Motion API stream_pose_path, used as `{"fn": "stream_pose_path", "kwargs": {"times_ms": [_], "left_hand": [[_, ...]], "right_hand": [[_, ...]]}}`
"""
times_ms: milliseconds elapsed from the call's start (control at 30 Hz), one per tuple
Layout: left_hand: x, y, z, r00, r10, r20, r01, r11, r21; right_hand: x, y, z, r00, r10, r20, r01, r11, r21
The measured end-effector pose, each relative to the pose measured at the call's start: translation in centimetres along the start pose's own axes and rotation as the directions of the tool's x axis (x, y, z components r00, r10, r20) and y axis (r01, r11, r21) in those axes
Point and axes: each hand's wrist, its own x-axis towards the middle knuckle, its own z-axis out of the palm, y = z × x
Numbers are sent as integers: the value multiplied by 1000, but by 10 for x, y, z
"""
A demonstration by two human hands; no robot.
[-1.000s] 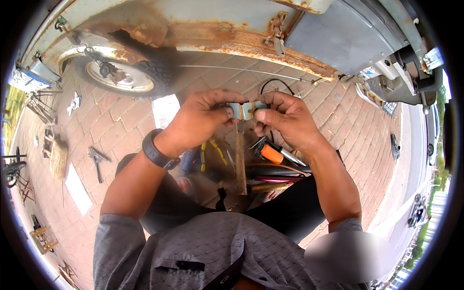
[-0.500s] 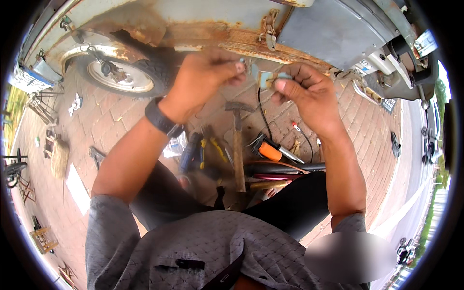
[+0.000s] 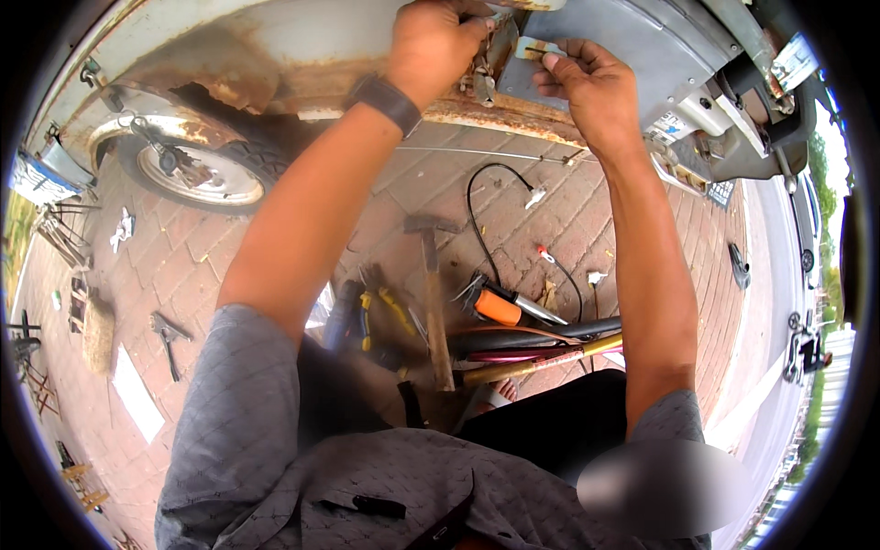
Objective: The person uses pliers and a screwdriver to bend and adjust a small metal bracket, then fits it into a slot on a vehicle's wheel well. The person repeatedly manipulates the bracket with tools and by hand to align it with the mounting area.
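Both my arms reach up to the rusty grey side panel (image 3: pixel 348 55) of a vehicle. My left hand (image 3: pixel 438 46), with a dark band on its wrist, is closed at the panel's upper edge, beside a rusty metal bracket (image 3: pixel 486 66). Whatever its fingertips pinch is too small and hidden to make out. Between the thumb and fingers of my right hand (image 3: pixel 600 87) is a small pale-blue flat plate with a dark slot (image 3: pixel 533 49). That plate is held just right of the bracket, in front of a smooth grey panel (image 3: pixel 632 64).
On the brick paving below lie a wooden-handled hammer (image 3: pixel 436 302), pliers (image 3: pixel 403 312), an orange-and-black pump (image 3: pixel 495 305) with its hose, and metal tubes (image 3: pixel 550 357). Locking pliers (image 3: pixel 168 344) and white paper (image 3: pixel 137 394) are at left. A wheel (image 3: pixel 206 174) stands beneath the body.
My two hands have moved up and away from over the paving to the vehicle's side. The pale-blue plate has travelled with my right hand. My view has shifted slightly.
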Motion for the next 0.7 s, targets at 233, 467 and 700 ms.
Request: {"fn": "stream_pose_path", "kwargs": {"times_ms": [233,467,700], "left_hand": [[4,3,21,928,295,-229,-240,941,239],[4,2,28,903,316,-292,-163,879,449],[7,0,30,908,252,-335,-127,927,353]], "right_hand": [[7,7,2,997,-13,-81,17,999,40],[8,13,8,991,-20,-135,22,1000,14],[4,13,5,989,69,-133,-51,989,139]]}}
